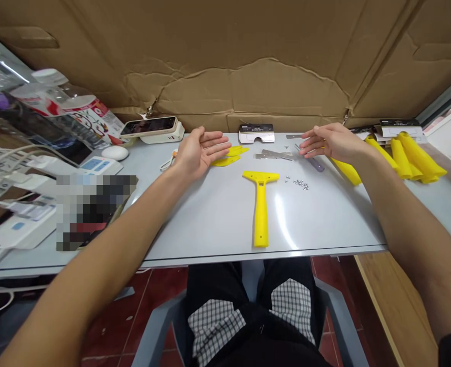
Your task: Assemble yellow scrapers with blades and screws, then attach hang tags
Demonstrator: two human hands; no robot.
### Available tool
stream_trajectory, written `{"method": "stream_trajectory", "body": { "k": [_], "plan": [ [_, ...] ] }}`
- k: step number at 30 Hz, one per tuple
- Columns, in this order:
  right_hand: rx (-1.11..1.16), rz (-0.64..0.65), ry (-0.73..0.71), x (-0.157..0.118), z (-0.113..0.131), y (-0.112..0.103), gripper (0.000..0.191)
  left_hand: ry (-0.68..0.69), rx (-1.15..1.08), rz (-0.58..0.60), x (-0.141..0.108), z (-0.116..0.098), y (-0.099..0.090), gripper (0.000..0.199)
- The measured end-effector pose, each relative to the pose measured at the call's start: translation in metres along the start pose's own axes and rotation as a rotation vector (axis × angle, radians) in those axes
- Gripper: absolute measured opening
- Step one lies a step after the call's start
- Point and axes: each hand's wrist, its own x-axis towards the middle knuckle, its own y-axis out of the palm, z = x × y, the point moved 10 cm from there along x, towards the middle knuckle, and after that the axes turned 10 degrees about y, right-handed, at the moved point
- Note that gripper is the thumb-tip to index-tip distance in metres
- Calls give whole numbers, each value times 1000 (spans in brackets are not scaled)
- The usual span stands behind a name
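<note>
Left hand is reaching over the far part of the worktop, palm turned upward, fingers extended to the right and gripping nothing visible. Flat yellow pieces are lying just beyond its fingers, partly hidden by them; whether hand and pieces are touching, I cannot tell.

Next along, the yellow scraper is lying by itself between the two hands and closer to the wearer than either. Its long axis is running front to back: the handle end is pointing at the front edge, the crosswise head is facing the far side. From the left hand it is lying to the right and nearward; from the right hand, to the left and nearward. The left fingertips are appearing slightly nearer to the head, though the margin is small.

Behind and right of that head, thin metal blades are lying overlapped; small metal parts are sitting scattered to its right.

Right hand is extending leftward, fingers nearly straight and no grasp showing. A purple-handled tool is lying by its fingers, contact unclear. One yellow handle is showing below the wrist; more yellow handles are resting farther right.
</note>
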Motion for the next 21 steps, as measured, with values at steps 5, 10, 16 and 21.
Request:
{"method": "stream_trajectory", "body": {
  "k": [5,10,16,21],
  "plan": [
    [7,45,3,-5,3,12,39,-45,-32,26,-9,2,10,47],
    [139,105,-7,-3,0,32,37,-17,-41,10,-13,9,14,48],
    [206,97,22,4,-14,49,32,113,46,30,-10,18,13,58],
    [204,82,-19,11,-20,55,33,187,126,50,-9,15,13,66]
  ]
}}
